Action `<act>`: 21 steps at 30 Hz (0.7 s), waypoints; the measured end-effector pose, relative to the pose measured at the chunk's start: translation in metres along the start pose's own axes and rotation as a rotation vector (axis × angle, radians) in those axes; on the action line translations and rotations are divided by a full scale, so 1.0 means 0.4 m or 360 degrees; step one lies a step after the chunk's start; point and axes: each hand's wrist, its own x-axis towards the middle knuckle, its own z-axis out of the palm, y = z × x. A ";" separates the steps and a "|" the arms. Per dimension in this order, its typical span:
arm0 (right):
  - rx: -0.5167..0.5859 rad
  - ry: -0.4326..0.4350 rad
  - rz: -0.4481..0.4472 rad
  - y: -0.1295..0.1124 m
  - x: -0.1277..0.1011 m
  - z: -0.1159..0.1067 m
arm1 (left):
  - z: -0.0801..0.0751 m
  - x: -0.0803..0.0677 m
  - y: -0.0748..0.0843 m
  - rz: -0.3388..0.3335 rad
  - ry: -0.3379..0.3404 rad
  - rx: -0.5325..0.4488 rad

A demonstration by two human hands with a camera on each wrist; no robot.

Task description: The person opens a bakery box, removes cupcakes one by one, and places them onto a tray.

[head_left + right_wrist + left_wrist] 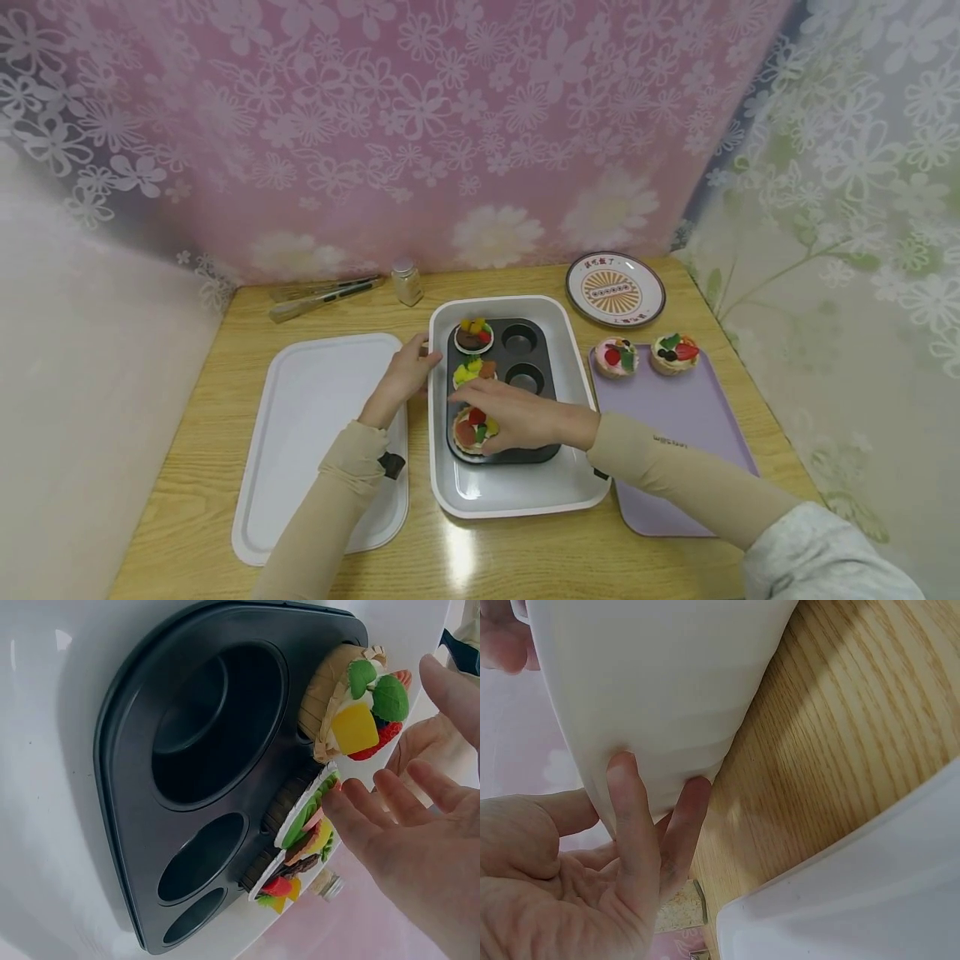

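My left hand (405, 372) holds the left rim of a deep white tray (517, 492). In the left wrist view its fingertips press the tray's outer wall, with the thumb at the rim. A dark muffin pan (543, 454) lies inside the tray, three topped tarts in its left column. Over the nearest fruit tart (468, 433) hovers my right hand (517, 414), fingers and thumb spread. The right wrist view shows a gap between the thumb and this tart (352, 712). Behind it are a tart with yellow topping (474, 371) and a chocolate tart (474, 336), the former partly hidden.
A flat white tray (315, 450) lies left. On the right, a purple tray (675, 467) bears a pink-topped tart (616, 357) and a strawberry tart (673, 354) at its far edge. Tongs (326, 298), a small jar (407, 283) and a patterned plate (615, 289) are at the back.
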 end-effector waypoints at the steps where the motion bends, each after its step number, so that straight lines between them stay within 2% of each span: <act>1: -0.0002 -0.0004 -0.0009 0.000 0.001 0.002 | 0.000 0.000 0.000 0.0000 0.0000 0.0003; 10: -0.0047 -0.0080 -0.0090 0.008 0.017 0.022 | -0.001 -0.002 -0.004 0.0017 0.0011 0.0010; 21: -0.0236 -0.0106 -0.0143 0.020 0.020 0.036 | -0.003 -0.003 -0.003 -0.0003 -0.0019 -0.0019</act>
